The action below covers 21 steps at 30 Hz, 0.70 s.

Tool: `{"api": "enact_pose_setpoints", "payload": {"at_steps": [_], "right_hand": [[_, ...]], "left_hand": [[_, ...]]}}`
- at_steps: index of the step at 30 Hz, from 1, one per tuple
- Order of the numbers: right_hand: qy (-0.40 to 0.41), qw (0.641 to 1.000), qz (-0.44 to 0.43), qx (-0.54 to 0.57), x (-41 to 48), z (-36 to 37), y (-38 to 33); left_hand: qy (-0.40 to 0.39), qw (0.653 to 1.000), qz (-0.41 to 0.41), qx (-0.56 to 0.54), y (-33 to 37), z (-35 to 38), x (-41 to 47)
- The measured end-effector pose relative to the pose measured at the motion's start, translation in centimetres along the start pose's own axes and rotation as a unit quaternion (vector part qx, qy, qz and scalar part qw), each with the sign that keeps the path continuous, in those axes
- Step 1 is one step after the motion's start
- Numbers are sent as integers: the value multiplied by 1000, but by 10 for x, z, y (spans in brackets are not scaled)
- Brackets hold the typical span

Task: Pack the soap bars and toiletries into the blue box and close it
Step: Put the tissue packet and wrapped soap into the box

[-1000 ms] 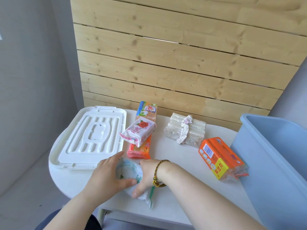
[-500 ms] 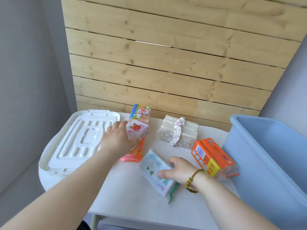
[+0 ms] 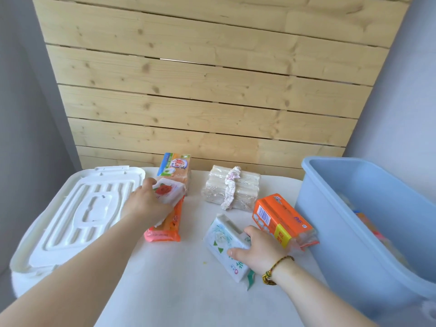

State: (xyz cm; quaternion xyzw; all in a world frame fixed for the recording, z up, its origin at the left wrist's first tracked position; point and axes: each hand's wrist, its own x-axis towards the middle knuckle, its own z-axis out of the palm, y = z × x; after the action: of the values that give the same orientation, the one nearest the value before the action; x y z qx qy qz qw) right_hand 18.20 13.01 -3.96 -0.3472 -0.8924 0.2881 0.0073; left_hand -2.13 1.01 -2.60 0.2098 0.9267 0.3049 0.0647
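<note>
My left hand (image 3: pixel 147 205) grips a white soap pack with a red rose (image 3: pixel 168 190) that lies on a long orange soap pack (image 3: pixel 173 221). My right hand (image 3: pixel 258 250) holds a white pack with green print (image 3: pixel 224 241), tilted on the table. An orange soap pack (image 3: pixel 282 219) lies just right of it. A clear-wrapped bundle of pale bars (image 3: pixel 232 188) sits at the back. The blue box (image 3: pixel 349 223) stands open at the right, with some items inside. Its white lid (image 3: pixel 77 213) lies flat at the left.
The white round table (image 3: pixel 179 286) has its front and left edges near my arms. A wooden slat wall (image 3: pixel 212 90) stands right behind the table. Grey walls flank both sides.
My left hand left the green-print pack and reached back to the rose pack, closing on it. My right hand slid the green-print pack rightward, toward the orange pack.
</note>
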Motion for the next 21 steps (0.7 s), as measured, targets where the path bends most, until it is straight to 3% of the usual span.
{"api": "enact_pose_setpoints", "payload": {"at_steps": [7,12,16,21], "right_hand": [[41,998,-38,-17,-37,-27,-18],[78,994,-65,43,-90,-93,-21],[135,987,-36,76,-130,-158,3],[270,961,57,6,-146,-227,60]], "left_hand": [[48,986,81,-134,11,-41,-33],[30,972,154,-174,54,-63,-61],[-14,949,216,-229,100,-55,-84],[-63,930,277,-232,173,-25,-107]]}}
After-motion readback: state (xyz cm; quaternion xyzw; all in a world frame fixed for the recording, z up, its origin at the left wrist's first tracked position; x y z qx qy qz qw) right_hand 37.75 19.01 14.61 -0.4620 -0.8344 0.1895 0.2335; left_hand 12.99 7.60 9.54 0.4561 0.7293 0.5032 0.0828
